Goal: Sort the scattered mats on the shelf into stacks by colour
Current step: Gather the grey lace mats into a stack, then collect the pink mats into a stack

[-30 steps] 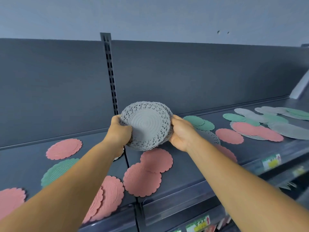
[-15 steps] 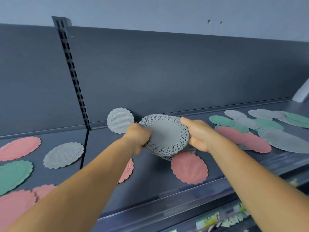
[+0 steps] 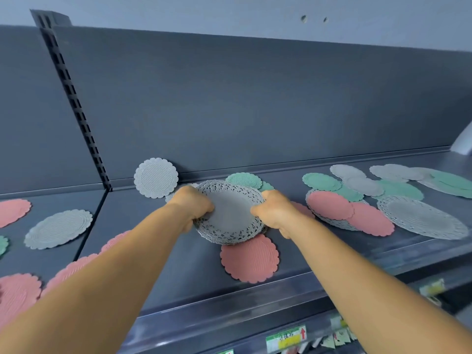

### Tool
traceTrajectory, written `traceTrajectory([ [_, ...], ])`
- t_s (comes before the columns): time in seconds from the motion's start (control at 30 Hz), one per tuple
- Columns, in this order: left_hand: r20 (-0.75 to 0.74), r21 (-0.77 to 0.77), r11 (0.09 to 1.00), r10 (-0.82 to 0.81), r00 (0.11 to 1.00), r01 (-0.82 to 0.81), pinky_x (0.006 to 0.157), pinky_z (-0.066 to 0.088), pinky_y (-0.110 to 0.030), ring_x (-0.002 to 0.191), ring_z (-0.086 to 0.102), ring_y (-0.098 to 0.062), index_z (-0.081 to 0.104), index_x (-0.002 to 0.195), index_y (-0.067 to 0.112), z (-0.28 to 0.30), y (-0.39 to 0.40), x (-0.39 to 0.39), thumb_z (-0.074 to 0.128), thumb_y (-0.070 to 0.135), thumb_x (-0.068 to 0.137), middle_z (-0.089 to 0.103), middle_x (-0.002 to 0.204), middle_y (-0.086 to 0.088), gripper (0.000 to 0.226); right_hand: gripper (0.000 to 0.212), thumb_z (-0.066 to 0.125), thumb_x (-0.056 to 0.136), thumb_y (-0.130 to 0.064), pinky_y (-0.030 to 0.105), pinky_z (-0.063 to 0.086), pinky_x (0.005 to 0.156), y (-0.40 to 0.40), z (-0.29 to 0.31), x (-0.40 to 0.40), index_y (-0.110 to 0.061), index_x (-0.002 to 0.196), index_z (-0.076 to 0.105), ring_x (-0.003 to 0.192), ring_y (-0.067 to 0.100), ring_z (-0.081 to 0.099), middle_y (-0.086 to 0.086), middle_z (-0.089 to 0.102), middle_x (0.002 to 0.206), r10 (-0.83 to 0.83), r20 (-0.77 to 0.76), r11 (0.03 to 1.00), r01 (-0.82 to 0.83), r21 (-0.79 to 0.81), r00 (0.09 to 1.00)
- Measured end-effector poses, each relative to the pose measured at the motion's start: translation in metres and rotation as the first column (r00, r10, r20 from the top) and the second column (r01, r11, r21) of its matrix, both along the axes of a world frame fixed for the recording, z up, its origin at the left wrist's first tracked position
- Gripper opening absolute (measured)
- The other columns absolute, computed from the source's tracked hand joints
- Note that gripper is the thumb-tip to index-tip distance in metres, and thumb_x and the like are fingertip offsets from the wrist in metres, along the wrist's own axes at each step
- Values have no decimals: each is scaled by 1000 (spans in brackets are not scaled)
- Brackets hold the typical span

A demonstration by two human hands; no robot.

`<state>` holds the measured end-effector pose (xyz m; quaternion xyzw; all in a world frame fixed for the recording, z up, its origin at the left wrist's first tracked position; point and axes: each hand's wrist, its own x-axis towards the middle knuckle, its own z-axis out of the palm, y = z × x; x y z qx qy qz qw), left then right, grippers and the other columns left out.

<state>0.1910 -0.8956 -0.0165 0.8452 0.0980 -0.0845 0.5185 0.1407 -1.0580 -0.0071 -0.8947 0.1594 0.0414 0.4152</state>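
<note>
I have brought the grey lace stack (image 3: 229, 213) down from chest height to just above the shelf (image 3: 194, 272), so the grey pile is about to get its spot, over the pink mat (image 3: 249, 259). My left hand (image 3: 190, 208) pinches its left rim, my right hand (image 3: 274, 213) the right rim, both arms stretched forward.

One head-worn wide-angle camera looks forward and slightly down along both forearms at a dark shelf (image 3: 178, 264), close enough that the hands sit mid-frame. The shelf's back panel (image 3: 255, 103) fills the upper half; the shelf's front lip runs along the bottom.
</note>
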Motion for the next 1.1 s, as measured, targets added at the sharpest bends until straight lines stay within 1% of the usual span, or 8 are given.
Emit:
traceTrajectory([
  [0.17, 53, -126, 990, 69, 996, -62, 67, 44, -30, 76, 54, -25, 55, 92, 8, 6, 0, -11, 58, -6, 75, 58, 79, -9, 22, 42, 52, 90, -11, 38, 48, 93, 1, 1, -3, -3, 131, 48, 112, 30, 56, 16, 56, 129, 8, 29, 1000, -8, -2, 1000],
  [0.27, 90, -243, 970, 53, 995, -30, 70, 44, -35, 69, 54, -25, 53, 72, 9, 11, 7, -18, 53, -11, 78, 56, 69, -11, 21, 36, 57, 87, -17, 39, 50, 91, 1, -1, -3, -10, 122, 54, 93, 21, 55, 11, 61, 121, 11, 74, 997, -16, 70, 997],
  [0.33, 135, -329, 944, 6, 991, 39, 73, 48, -36, 73, 57, -27, 55, 74, 11, 14, 15, -21, 51, -14, 80, 60, 74, -11, 26, 41, 62, 84, -20, 36, 48, 87, 2, -4, -1, -16, 124, 52, 98, 19, 56, 4, 61, 121, 2, 101, 991, -15, 133, 995],
  [0.53, 240, -431, 887, -64, 969, 166, 93, 49, -43, 96, 62, -27, 60, 111, 15, 27, 41, -29, 51, -12, 85, 67, 108, -11, 39, 52, 68, 78, -15, 34, 44, 99, 15, 1, 4, -16, 127, 50, 112, 18, 58, -1, 61, 122, -3, 132, 929, -46, 368, 991],
  [0.7, 312, -460, 867, -48, 949, 195, 80, 51, -33, 84, 61, -15, 48, 112, 22, 31, 54, -39, 51, -7, 90, 63, 97, 2, 36, 83, 63, 68, -21, 47, 40, 109, 37, 3, 9, -22, 145, 32, 125, 21, 52, 2, 51, 140, 30, 247, 863, -150, 482, 968],
  [0.8, 380, -443, 875, -15, 925, 196, 72, 49, -23, 80, 60, -6, 50, 108, 26, 33, 58, -42, 50, -2, 92, 63, 93, 10, 32, 73, 61, 79, -12, 42, 42, 106, 48, 9, 7, -26, 144, 31, 121, 19, 53, -1, 54, 134, 21, 319, 833, -194, 519, 948],
  [0.9, 368, -473, 868, 41, 929, 149, 77, 49, -29, 83, 60, -10, 52, 96, 32, 32, 63, -41, 49, 0, 92, 64, 93, 9, 32, 77, 68, 75, -21, 40, 44, 103, 50, 9, 9, -33, 141, 30, 118, 17, 55, -5, 56, 129, 77, 305, 880, -208, 426, 949],
  [1.1, 299, -498, 864, 97, 949, 69, 71, 47, -28, 79, 58, -9, 49, 91, 32, 22, 69, -39, 45, -2, 93, 62, 91, 9, 35, 92, 79, 67, -28, 38, 45, 102, 50, -3, -7, -18, 144, 30, 120, 21, 53, 3, 47, 140, 241, -93, 962, -250, -107, 966],
])
